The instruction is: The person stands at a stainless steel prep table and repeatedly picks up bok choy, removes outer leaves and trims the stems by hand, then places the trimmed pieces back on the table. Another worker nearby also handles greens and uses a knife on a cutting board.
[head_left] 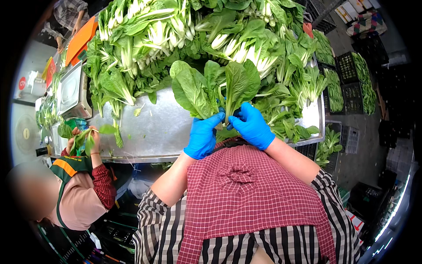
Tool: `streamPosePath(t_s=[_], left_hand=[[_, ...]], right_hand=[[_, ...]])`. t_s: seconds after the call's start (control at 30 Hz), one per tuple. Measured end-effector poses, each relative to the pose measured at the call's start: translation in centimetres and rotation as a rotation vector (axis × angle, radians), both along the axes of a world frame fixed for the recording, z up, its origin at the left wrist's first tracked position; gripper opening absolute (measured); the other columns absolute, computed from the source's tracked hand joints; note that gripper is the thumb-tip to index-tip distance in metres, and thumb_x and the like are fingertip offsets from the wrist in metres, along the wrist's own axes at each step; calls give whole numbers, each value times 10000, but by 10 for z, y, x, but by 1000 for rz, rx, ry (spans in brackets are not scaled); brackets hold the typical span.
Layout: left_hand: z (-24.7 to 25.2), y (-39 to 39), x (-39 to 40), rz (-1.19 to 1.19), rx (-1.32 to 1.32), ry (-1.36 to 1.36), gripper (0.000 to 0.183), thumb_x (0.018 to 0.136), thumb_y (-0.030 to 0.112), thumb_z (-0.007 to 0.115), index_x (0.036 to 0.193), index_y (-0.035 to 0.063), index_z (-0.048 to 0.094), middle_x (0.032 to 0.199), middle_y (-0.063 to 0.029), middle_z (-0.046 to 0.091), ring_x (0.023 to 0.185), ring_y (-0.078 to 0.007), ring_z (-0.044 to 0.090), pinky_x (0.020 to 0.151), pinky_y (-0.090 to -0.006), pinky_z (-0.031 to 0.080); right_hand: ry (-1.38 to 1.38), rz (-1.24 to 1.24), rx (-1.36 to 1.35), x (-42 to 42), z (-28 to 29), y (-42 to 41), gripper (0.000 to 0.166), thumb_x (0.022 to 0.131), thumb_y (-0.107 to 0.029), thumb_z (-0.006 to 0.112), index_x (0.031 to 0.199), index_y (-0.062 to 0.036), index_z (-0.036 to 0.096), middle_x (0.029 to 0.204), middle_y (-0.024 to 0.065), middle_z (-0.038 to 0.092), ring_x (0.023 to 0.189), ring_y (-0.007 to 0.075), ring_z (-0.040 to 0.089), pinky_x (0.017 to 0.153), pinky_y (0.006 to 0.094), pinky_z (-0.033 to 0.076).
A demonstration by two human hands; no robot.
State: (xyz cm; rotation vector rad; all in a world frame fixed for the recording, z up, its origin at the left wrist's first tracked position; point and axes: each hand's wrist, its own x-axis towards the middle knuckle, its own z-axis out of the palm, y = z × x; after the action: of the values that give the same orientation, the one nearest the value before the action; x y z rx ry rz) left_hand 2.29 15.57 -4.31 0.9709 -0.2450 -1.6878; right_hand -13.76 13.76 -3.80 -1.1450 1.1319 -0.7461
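Note:
My left hand (pixel 205 133), in a blue glove, is closed around the stems of a bunch of broad-leaved greens (pixel 193 90), their leaves pointing away from me. Close beside it, my gloved right hand (pixel 253 126) pinches the lower stalk of another leafy green (pixel 238 84). The two hands nearly meet in front of my checked apron (pixel 250 198), above the near edge of a metal table (pixel 155 127). Part of the stem ends is hidden behind my fingers.
Heaped pale-stemmed greens (pixel 171 31) cover the table's far side. A scale (pixel 72 87) and an orange crate (pixel 80 39) stand at left. One co-worker (pixel 79 194) handles greens there; another person (pixel 69 15) is beyond. Black crates of greens (pixel 351 95) sit at right.

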Motion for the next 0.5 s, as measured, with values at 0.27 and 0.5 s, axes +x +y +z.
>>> streamPosePath(t_s=[0.27,0.5], left_hand=[[-1,1,3,-102,-63,-93,250,853,28,631,1102,24,602,867,-42,648,746,-132,605,671,-283,481],[6,6,4,4,-66,74,283,875,57,600,1154,11,578,969,-83,655,813,-170,635,733,-295,508]], right_hand=[[205,87,-94,0,21,-2,341,822,-192,678,1033,36,538,860,192,647,763,199,661,655,329,524],[23,77,5,8,24,-3,422,865,-110,637,1239,16,488,967,169,646,850,209,660,721,322,542]])
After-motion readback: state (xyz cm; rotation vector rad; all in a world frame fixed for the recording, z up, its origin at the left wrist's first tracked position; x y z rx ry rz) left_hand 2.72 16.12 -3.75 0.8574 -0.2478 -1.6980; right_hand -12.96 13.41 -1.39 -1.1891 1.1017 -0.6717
